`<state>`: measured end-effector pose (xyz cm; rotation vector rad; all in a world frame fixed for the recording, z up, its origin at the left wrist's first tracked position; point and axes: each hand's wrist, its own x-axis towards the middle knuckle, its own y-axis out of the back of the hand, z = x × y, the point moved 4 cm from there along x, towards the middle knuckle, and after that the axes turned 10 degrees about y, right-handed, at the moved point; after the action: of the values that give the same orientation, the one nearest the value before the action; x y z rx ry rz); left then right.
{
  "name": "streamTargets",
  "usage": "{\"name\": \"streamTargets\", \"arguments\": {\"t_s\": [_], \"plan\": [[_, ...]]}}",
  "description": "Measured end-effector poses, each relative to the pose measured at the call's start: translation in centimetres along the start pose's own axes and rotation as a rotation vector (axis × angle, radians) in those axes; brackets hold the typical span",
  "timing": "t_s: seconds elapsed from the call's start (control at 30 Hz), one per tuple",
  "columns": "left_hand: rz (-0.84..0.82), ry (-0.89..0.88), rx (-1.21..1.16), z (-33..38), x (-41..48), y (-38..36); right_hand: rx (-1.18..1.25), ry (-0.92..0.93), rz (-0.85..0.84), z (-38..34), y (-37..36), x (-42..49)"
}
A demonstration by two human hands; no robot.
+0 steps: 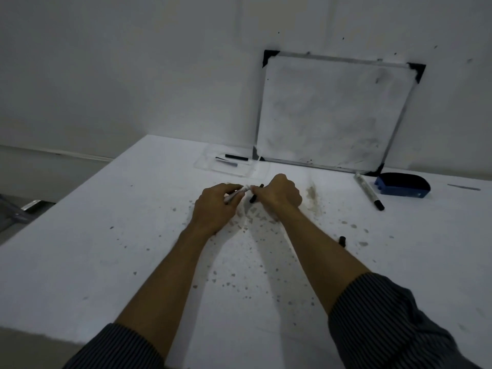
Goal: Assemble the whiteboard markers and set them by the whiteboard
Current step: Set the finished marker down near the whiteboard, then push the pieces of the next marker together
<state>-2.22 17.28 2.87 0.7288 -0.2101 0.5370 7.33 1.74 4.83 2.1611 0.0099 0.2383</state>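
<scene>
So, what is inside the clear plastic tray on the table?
The clear plastic tray holds a black stick-shaped piece and a greyish piece. Nothing covers them; what they are is unclear.

The whiteboard (332, 113) leans on the wall at the table's (80, 249) far edge. A tray (226, 166) lies just left of it, an eraser (402, 185) and 1 marker (368, 191) just right. Both hands (215, 206) meet mid-table before the tray. A cap (342, 241) lies right of the right arm.
</scene>
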Motion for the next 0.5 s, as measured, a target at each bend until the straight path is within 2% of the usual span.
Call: {"name": "streamTargets", "arguments": {"t_s": [0.17, 0.33, 0.43, 0.5], "plan": [[-0.029, 0.134, -0.156, -0.5, 0.6, 0.2, 0.125, -0.029, -0.058, 0.8, 0.8, 0.4], [-0.055, 0.145, -0.198, 1.2, 0.0, -0.2, 0.613, 0.092, -0.186, 2.7, 4.3, -2.0], [-0.155, 0.14, -0.275, 3.5, -1.6, -1.6, 0.772, 0.125, -0.181, 4.8, 7.0, -4.2], [-0.252, 0.129, -0.359, 5.1, -3.0, -2.7, 0.856, 0.141, -0.121, 6.6, 8.6, -5.3]]}}
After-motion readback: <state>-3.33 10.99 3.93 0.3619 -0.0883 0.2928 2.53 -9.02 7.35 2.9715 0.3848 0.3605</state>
